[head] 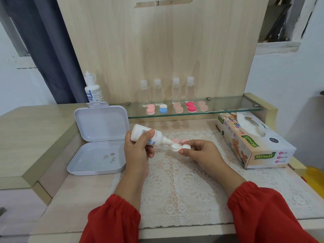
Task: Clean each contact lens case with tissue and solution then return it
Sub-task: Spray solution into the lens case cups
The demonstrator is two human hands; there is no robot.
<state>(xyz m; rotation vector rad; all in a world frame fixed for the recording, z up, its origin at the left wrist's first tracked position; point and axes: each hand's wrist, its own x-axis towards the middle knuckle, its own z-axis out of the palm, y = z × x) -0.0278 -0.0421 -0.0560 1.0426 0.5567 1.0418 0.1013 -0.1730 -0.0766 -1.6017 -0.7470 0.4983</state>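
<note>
Left hand point(138, 149): fingers curled round a white solution bottle point(147, 136), tipped with its nozzle pointing right and down at the contact lens case point(179, 147). Right hand point(199, 155): thumb and fingers pinching that white case, both wells uncapped and facing up, nozzle tip at the rim of the left well; whether liquid sits inside cannot be told. Both held just above the lace mat point(184, 186). Behind the case, on the mat, two pink caps point(175, 141), partly hidden by the fingers and the bottle.

To the left, a white hinged box point(98, 137), lid propped open, a few small pale lenses point(110, 157) lying in the tray half. Behind the box, a second solution bottle point(92, 90) standing upright with its flip cap open.

At the back, on the glass shelf point(228, 109), four clear bottles point(166, 91) with white caps, seemingly with nothing inside, and in front of them a row of closed lens cases point(177, 107): pale pink, blue and white, peach, bright pink, peach.

To the right, a tissue box point(252, 142) lying flat, white tissue showing through its top opening. Red sleeves point(266, 213) at both wrists.
</note>
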